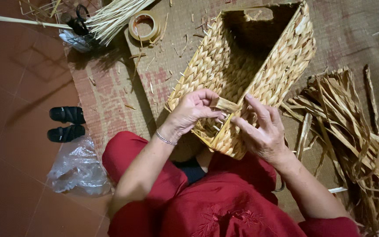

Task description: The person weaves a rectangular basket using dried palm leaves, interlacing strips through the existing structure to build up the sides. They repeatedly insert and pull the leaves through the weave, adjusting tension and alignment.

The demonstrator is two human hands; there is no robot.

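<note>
Woven floor mat [110, 94] holds a rectangular plaited-straw basket [251, 74], walls mostly woven, near rim unfinished. Left hand [191, 109] pinches a flat tan straw strand [225, 104]; right hand [262, 129] lies open-fingered against the rim, loose dried straw pile [352, 145] beside.

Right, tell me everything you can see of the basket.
The basket is rectangular, woven of pale yellow braided plant fibre, with a handle cut-out in its far end wall. It lies tilted on the mat, opening up, its near corner on the person's red lap. The left hand pinches a flat strand at the near rim; the right hand presses the outer wall.
</note>
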